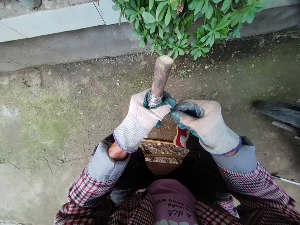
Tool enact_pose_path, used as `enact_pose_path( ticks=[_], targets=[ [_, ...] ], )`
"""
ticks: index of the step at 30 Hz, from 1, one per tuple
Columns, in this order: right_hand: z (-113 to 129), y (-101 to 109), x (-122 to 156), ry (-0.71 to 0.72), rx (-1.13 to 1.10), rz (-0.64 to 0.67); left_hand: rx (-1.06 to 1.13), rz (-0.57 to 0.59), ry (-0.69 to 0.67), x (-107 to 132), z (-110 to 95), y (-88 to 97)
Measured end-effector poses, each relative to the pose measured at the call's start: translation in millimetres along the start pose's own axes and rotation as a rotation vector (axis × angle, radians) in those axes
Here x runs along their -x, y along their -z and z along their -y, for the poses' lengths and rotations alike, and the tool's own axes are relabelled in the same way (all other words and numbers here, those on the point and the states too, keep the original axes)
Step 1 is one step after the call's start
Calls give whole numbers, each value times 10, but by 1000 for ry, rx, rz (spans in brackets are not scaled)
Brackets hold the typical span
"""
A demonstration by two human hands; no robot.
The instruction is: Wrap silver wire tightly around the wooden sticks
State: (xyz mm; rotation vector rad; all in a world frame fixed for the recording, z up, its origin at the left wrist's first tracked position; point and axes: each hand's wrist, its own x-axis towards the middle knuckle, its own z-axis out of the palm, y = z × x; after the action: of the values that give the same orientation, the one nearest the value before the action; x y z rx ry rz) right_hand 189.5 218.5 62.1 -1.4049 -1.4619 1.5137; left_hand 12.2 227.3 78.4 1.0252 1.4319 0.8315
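Observation:
My left hand (150, 115), in a white knit glove with a dark green coated palm, is closed around a short, thick wooden stick (161, 73). The stick points up and away, its pale cut end showing at the top. Silvery wire (154, 99) is wound around it where my thumb and fingers wrap it. My right hand (199, 122), gloved the same way, is closed in a pinch right beside the left fingertips. What lies between its fingers is too small to make out; a faint thin strand shows just below the meeting fingertips.
A leafy green shrub (173, 28) overhangs a concrete curb (82, 45) with white tiles ahead. Packed, mossy soil (58, 103) surrounds me. A dark tyre-like object (278, 112) is at right. Between my legs are a yellowish bar (161, 155) and a red shoe (181, 136).

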Motion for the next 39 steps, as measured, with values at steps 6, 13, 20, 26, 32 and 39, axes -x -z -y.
enact_pose_path(
  ticks=[6,13,20,26,32,39],
  targets=[
    [34,-49,-16,-20,33,-42,-20,80,-24,-44,32,-1],
    [-14,-61,-6,-53,-107,-90,15,-24,6,-20,23,-13],
    [68,-67,21,-9,-180,-155,194,-127,12,-61,87,100],
    [53,-54,-15,-125,-238,-106,219,-123,-14,-50,61,128],
    [31,-114,-28,-147,-325,-13,78,-133,13,28,0,32],
    [25,-135,3,-113,-374,-11,119,-135,1,28,7,41]
  ],
)
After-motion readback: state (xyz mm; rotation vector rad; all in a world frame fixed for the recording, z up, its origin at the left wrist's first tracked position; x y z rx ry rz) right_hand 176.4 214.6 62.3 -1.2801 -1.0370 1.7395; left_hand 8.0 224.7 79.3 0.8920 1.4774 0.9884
